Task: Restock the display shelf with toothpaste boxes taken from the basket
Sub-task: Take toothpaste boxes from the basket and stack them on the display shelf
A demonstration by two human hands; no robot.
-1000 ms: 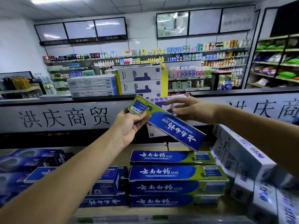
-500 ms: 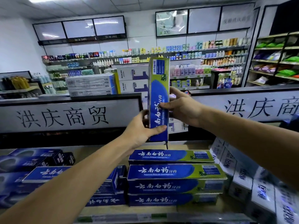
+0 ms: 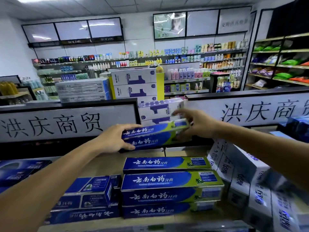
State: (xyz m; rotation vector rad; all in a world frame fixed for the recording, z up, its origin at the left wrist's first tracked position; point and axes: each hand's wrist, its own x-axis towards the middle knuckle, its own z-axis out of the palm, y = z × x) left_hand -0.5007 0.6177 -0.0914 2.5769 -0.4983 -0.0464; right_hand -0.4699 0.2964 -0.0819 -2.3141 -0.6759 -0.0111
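Note:
A blue-and-green toothpaste box (image 3: 150, 136) lies level in the air over the back of the display shelf (image 3: 103, 166). My left hand (image 3: 115, 139) grips its left end, thumb on top and fingers underneath. My right hand (image 3: 199, 124) is at the box's right end with fingers spread and mostly straight, the index finger lifted above the box; motion blur hides how firmly it touches. Just below and in front stands a stack of identical boxes (image 3: 167, 181). No basket is in view.
Dark blue toothpaste boxes (image 3: 93, 195) fill the shelf's left side and white boxes (image 3: 242, 173) stand tilted on the right. A black-framed sign panel (image 3: 66, 124) backs the shelf, with white cartons (image 3: 160, 109) stacked in its gap. Stocked store shelves line the far walls.
The box has turned from upright to level and come down toward the shelf's back. My right hand has loosened and slid to the right end, while my left hand kept its hold.

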